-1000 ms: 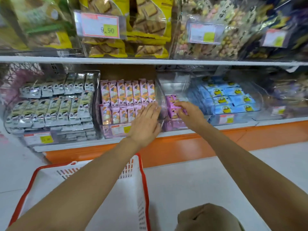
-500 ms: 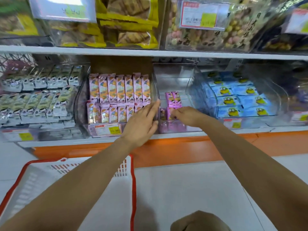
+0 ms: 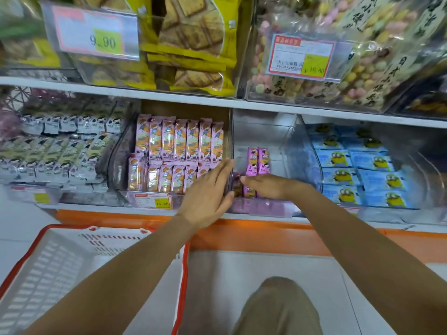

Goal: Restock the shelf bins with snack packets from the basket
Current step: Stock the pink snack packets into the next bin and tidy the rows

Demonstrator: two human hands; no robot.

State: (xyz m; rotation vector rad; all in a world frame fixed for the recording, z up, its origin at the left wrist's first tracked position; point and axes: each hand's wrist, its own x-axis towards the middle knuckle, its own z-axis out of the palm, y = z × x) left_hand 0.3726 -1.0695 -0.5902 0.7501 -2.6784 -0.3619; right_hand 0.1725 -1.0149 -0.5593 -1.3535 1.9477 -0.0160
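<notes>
Left hand (image 3: 208, 192) flat against bin (image 3: 271, 209) side; right hand (image 3: 268, 187) inside on purple packets (image 3: 258, 160); basket (image 3: 48, 262) near left.

right hand (image 3: 268, 187) lowered from the two purple packets (image 3: 258, 162), those left standing upright in the clear bin (image 3: 261, 131), hand now set over the front row (image 3: 249, 192)

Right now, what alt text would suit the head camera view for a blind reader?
A person's right hand holds purple snack packets in a nearly empty clear bin on a shelf, while the left hand is held flat beside it. A white basket sits below.
</notes>
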